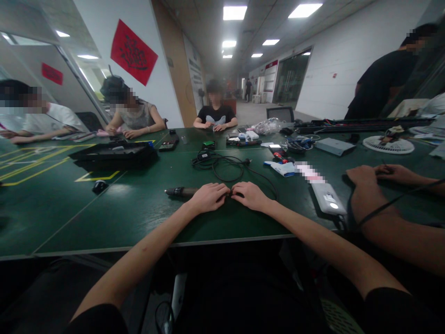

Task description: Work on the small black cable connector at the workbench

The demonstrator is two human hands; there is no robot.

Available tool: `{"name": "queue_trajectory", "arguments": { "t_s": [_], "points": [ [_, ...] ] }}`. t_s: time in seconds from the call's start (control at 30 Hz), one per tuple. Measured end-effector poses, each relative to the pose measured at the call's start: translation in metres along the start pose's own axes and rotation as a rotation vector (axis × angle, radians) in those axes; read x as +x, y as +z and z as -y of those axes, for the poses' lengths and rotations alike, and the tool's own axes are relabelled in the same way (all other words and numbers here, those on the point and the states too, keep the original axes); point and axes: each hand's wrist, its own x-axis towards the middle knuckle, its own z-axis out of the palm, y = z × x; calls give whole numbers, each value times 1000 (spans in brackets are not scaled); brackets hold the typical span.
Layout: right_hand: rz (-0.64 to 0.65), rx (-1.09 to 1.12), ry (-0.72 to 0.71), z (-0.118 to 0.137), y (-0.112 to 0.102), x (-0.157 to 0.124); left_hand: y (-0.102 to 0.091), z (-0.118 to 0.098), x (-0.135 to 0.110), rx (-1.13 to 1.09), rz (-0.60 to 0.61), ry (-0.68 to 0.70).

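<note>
An electric screwdriver (pixel 181 191) lies on the green table with its tip pointing left. My left hand (pixel 209 196) is closed around the rear part of its body, which the fingers mostly hide. Close beside it, my right hand (pixel 251 195) pinches at the tail end of the tool, where a small dark piece shows between the fingertips of both hands. A black cable (pixel 225 178) loops on the table beyond my hands and passes behind my right hand; that hand seems to hold its end, though the joint is too small to see clearly.
A power adapter (pixel 203 156) lies beyond the hands. Left are a black tray (pixel 114 155) and a mouse (pixel 100 186). Right are a white power bank-like device (pixel 328 199), a blue-white packet (pixel 283 169) and a co-worker's arms (pixel 385 208). A round fan part (pixel 387 144) stands farther off.
</note>
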Motion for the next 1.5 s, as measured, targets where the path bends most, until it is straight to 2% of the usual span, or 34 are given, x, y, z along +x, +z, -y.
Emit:
{"name": "queue_trajectory", "arguments": {
  "t_s": [0.67,0.87,1.03,1.23,1.5],
  "points": [
    [-9,-11,-7,0,0,-1,3,3,-1,-16,-21,-32],
    [-2,-5,-4,0,0,0,2,1,-1,2,-20,6],
    [3,3,-4,0,0,0,2,2,-1,-22,-26,-35],
    [-1,3,3,0,0,-1,3,2,-1,2,-16,9],
    [-11,-1,-7,-1,2,0,2,2,-1,-7,-25,-6]
  ]
}}
